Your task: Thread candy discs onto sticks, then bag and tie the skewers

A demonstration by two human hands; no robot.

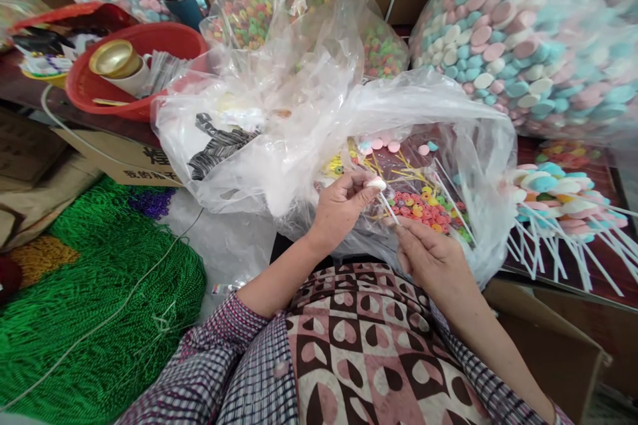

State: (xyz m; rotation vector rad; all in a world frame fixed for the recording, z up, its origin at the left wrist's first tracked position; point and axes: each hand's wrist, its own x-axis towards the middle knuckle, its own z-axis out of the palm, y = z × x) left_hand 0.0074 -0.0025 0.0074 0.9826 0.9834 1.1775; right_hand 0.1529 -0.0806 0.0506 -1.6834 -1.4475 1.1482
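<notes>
Between the thumb and fingers of my left hand is a small whitish marshmallow. A thin white stick runs from it down to my right hand, which pinches the stick's lower end. How far the stick goes into the marshmallow I cannot tell. Just beyond my hands, inside an open clear plastic bag, lie red, yellow and green gummy rings. Yellow sticks and a few loose pink and blue marshmallows are there too.
To the right lies a pile of marshmallows on white sticks. A big bag of marshmallows stands behind it. A red basin with cups stands back left. Green bead strands heap at the left; an open cardboard box sits lower right.
</notes>
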